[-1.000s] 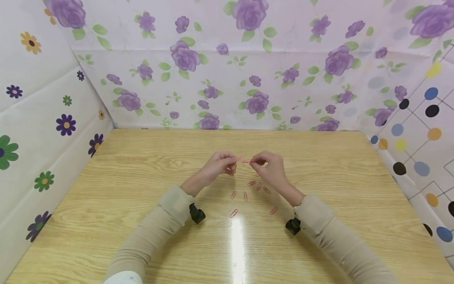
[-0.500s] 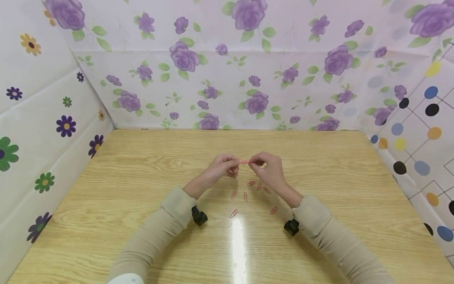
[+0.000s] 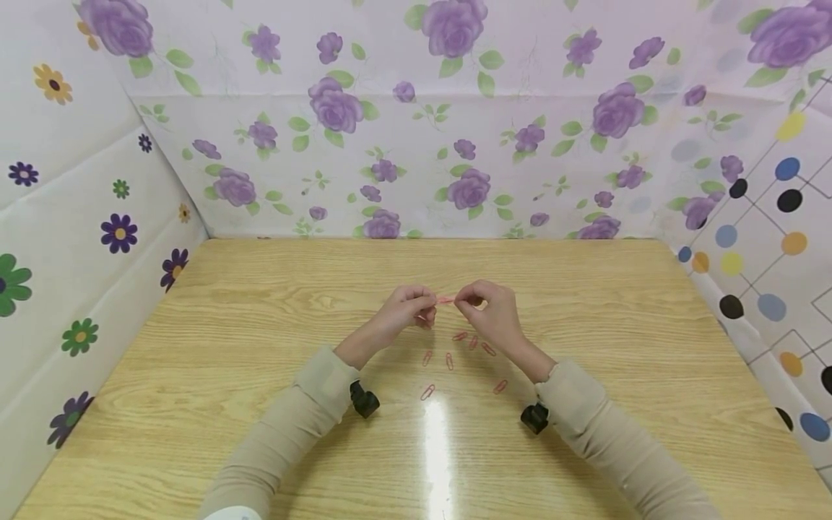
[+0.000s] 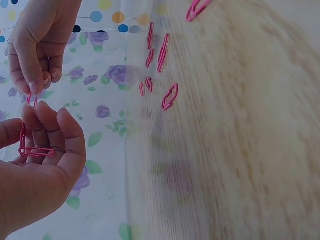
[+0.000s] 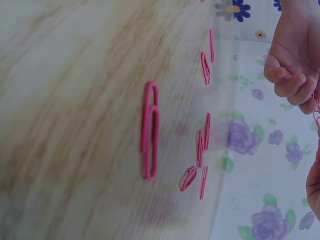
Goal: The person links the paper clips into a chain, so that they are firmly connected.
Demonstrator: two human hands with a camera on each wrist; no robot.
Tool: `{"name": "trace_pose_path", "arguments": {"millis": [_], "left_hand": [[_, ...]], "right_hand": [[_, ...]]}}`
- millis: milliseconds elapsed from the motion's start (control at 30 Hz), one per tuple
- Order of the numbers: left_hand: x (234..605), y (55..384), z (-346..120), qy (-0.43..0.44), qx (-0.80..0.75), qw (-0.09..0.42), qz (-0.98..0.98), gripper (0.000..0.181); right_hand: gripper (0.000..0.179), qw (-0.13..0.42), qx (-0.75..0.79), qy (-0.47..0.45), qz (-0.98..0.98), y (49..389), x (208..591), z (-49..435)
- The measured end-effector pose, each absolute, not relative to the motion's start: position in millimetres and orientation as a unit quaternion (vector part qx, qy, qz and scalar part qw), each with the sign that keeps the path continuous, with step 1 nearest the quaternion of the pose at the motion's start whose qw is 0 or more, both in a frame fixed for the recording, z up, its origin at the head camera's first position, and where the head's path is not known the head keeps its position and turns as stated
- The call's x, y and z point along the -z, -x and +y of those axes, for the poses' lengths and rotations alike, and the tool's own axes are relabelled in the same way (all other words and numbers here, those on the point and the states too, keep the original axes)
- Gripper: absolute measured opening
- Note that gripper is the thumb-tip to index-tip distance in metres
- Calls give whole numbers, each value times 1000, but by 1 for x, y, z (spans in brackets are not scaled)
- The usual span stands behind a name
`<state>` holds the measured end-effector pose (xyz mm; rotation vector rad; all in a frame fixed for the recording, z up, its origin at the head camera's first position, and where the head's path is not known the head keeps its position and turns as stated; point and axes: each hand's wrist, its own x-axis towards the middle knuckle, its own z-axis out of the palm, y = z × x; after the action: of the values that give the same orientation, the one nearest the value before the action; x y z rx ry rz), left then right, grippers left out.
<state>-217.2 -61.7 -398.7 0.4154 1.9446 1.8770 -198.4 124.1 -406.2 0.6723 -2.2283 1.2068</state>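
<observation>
Over the far middle of the table, my left hand (image 3: 408, 307) pinches a pink paper clip (image 4: 22, 139) between thumb and fingertips. Another pink paper clip (image 4: 40, 151) hangs linked against its curled fingers. Facing it, my right hand (image 3: 492, 309) pinches one more paper clip (image 4: 31, 99), whose end comes right at the left fingertips. In the head view the clips (image 3: 445, 300) span the short gap between both hands as a thin pink line. The right wrist view cuts off most of the right hand (image 5: 314, 187), below the left hand (image 5: 295, 70).
Several loose pink paper clips lie on the wooden table below the hands, among them one at the near left (image 3: 427, 392), one at the near right (image 3: 500, 387) and one in the middle (image 3: 449, 361). Flower-patterned sheets (image 3: 403, 144) rise behind the table (image 3: 195, 375).
Both hands have come slightly closer together, mostly the left moving right, and the gap with the pink clips has narrowed. The loose clips on the table stay put.
</observation>
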Motion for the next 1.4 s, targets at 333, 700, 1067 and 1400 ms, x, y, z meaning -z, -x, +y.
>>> {"name": "trace_pose_path", "arguments": {"millis": [333,700,1067,1400], "left_hand": [[397,217,-65,-148,-673,209,694,16],[398,214,-68,-147,-707,229,653,17],[399,216,-66,-143,-726,243,627,13],[399,221,-66,-180,-633,229,718,31]], "right_hand": [[10,262,-441,-245,-823,195,405,127],[10,259,-443,-246,-822,193,404,130],[11,255,-452,-258,-815,193,404,129],[11,248,-456,-270,-811,194,406,126]]}}
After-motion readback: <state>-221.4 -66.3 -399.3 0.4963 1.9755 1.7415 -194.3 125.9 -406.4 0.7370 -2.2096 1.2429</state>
